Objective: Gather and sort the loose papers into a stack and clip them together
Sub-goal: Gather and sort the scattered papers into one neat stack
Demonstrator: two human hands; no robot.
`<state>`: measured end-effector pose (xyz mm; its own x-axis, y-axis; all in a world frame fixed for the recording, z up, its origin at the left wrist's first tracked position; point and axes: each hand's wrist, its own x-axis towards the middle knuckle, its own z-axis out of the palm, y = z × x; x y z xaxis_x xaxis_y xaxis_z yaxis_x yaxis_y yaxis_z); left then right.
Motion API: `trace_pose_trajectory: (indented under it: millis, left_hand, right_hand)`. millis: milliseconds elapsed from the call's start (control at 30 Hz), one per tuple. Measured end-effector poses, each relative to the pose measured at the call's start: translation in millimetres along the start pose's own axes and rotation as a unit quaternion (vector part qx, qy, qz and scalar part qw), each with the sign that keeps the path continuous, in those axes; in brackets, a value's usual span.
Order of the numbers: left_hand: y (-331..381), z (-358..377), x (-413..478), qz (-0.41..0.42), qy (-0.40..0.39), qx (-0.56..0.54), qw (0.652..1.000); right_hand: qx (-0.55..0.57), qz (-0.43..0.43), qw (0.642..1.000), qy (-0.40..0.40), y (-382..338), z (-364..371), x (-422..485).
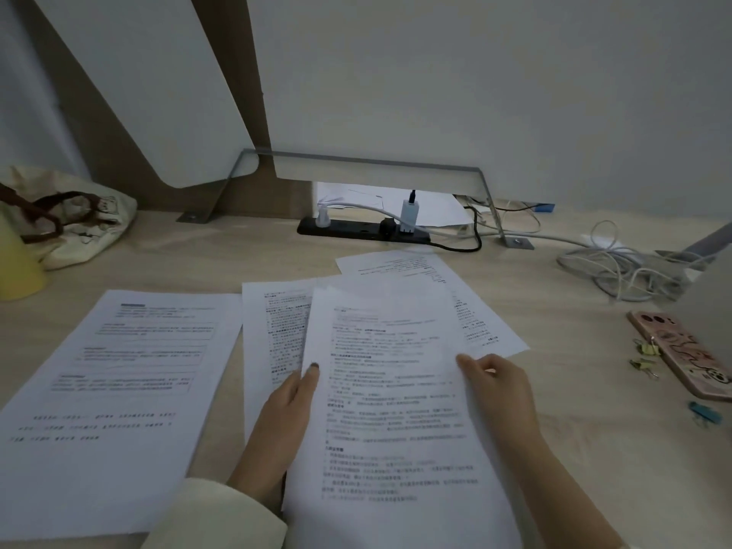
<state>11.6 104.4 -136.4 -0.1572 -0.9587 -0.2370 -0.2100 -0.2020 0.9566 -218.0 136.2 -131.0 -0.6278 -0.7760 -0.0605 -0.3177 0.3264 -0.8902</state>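
Both hands hold a printed sheet [390, 398] lifted a little over the desk in the middle. My left hand [283, 422] grips its left edge, thumb on top. My right hand [499, 394] grips its right edge. Under it lies a second sheet [273, 330], partly covered. A third sheet [439, 283] lies askew behind, toward the power strip. A large printed sheet [119, 390] lies flat at the left. Two yellow binder clips [646, 356] and a blue one [705, 413] lie at the right.
A phone in a pink case [685, 356] lies by the clips. A black power strip [362, 228] with plugs and tangled cables [618, 267] runs along the back. A cloth bag [75, 219] and a yellow object [18, 263] stand at the left.
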Motion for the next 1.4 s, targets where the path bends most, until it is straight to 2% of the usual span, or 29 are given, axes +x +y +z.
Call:
trace_pose_trajectory:
  millis: [167, 267, 333, 433, 533, 600, 667, 767, 867, 967, 1067, 1133, 1233, 1333, 1400]
  left_hand:
    - [-1.9, -2.4, 1.1, 0.008, -0.001, 0.034, 0.999]
    - [-1.8, -4.3, -1.2, 0.012, 0.012, -0.004, 1.0]
    - [-2.0, -7.9, -3.7, 0.011, 0.018, -0.058, 0.998]
    - [-3.5, -12.3, -5.8, 0.008, 0.019, -0.123, 0.992]
    - [-2.5, -12.1, -5.3, 0.003, 0.011, -0.18, 0.984]
    - [-2.0, -12.2, -4.1, 0.002, 0.013, -0.196, 0.98]
    - [-3.7, -12.5, -2.8, -0.006, 0.019, -0.201, 0.979]
    - [-11.6, -16.5, -0.2, -0.027, 0.034, -0.184, 0.982]
    - [-17.0, -19.7, 2.8, -0.035, 0.034, -0.156, 0.987]
    - [-13.4, -14.5, 3.5, 0.011, 0.041, -0.09, 0.995]
    - [-6.9, -8.6, 0.1, 0.045, 0.072, -0.069, 0.994]
    - [-8.1, -8.2, 0.5, 0.061, 0.075, -0.065, 0.993]
    - [-8.6, -11.1, 0.5, 0.061, 0.058, -0.049, 0.995]
    - [-7.3, -13.2, -0.4, 0.044, 0.041, -0.023, 0.998]
    - [-6.5, -13.9, -1.7, 0.035, 0.042, -0.044, 0.998]
  right_hand:
    - [0.048, 0.056, 0.993, -0.09, 2.4, 6.8, 2.1]
    - [0.083, 0.049, 0.995, -0.031, 3.5, -7.6, 7.0]
    - [0.106, 0.06, 0.992, -0.027, -0.9, -18.5, 8.5]
    - [0.18, 0.092, 0.97, -0.133, -10.6, -28.8, 8.1]
    - [0.183, 0.101, 0.944, -0.257, -21.8, -27.5, 2.8]
    - [0.195, 0.116, 0.935, -0.274, -25.8, -22.7, -0.6]
    - [0.157, 0.117, 0.951, -0.24, -24.1, -18.2, -1.0]
    - [0.092, 0.084, 0.981, -0.148, -23.6, -20.2, 1.4]
    - [0.028, -0.018, 0.999, -0.02, -41.7, -41.0, 1.1]
    - [-0.086, -0.169, 0.974, 0.127, -69.2, -62.4, -7.4]
    - [-0.142, -0.316, 0.924, 0.164, -95.4, -65.7, -28.9]
    - [-0.236, -0.343, 0.902, 0.116, -98.2, -54.0, -36.6]
    - [-0.383, -0.301, 0.873, -0.029, -79.6, -20.7, -42.9]
    - [-0.423, -0.285, 0.842, -0.178, -54.0, 14.7, -56.4]
    - [-0.43, -0.278, 0.832, -0.213, -42.6, 29.1, -63.6]
